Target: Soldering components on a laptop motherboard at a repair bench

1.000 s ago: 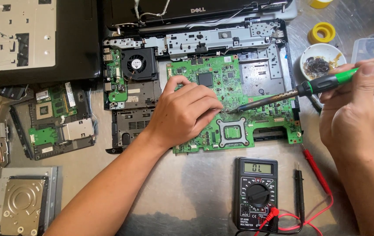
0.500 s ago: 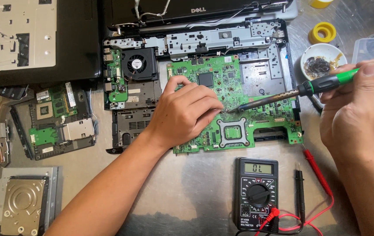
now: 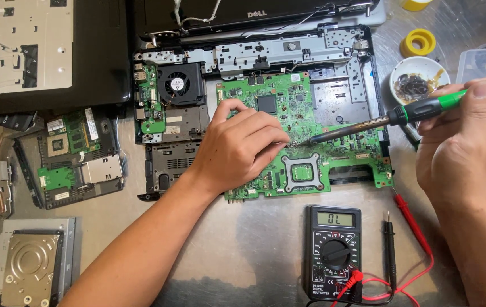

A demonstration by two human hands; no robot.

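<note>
Right hand (image 3: 464,136) gripped around green soldering iron (image 3: 413,112), tip down on the green motherboard (image 3: 311,142) — soldering under way, by the look. Left hand (image 3: 243,148) curled, fingertips pressing the board beside the tip. Multimeter (image 3: 335,250) below, probes idle — testing likely left.

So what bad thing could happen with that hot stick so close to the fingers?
The soldering iron tip sits right beside the left hand fingertips on the green circuit board, so a slip could likely burn them. The tip could also touch nearby tiny parts and harm the board. The red probe lies near the right hand; a wrist could nudge it.
</note>
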